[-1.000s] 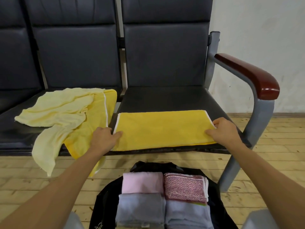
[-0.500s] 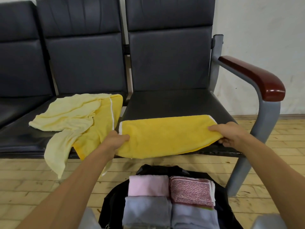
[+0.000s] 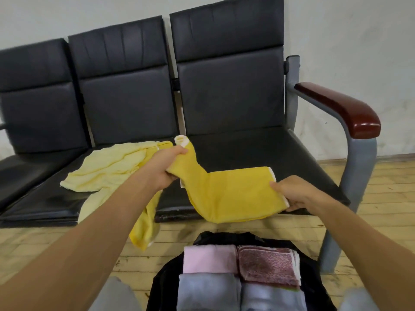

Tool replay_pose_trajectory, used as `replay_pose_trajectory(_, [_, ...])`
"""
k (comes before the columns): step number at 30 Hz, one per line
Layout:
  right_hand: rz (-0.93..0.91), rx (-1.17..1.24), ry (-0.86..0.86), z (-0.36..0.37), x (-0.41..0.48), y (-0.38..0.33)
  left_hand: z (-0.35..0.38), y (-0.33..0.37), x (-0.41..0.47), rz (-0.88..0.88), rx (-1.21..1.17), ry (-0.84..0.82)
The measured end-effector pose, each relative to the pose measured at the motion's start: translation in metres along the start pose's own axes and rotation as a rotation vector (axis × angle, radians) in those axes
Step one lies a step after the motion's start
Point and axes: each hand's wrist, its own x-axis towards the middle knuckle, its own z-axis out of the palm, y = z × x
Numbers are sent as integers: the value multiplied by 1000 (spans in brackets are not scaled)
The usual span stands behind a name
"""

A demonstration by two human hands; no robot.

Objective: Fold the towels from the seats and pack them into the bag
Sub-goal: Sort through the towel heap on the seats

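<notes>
Two ends of the yellow towel (image 3: 233,191) are gripped: the left hand (image 3: 165,167) holds one up, the right hand (image 3: 294,194) pinches the other. Next, probably, the left end folds across to the right.

Folded bright yellow towel (image 3: 235,194) hangs sagging, centre frame. Pale yellow towel (image 3: 105,167) lies crumpled, centre left. Open black bag (image 3: 164,292), bottom centre, apparently holds four folded towels (image 3: 210,261).

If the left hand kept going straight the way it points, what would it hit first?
Probably the rightmost black backrest, near its left edge. The left hand, gripping the yellow towel, points forward over the seat cushion; depth is hard to judge.
</notes>
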Motion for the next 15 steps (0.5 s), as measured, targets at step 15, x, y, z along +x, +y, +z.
replay_pose_trajectory(15, [-14,106,-78,-1,1,9,151,-56,-11,-15,611,-322])
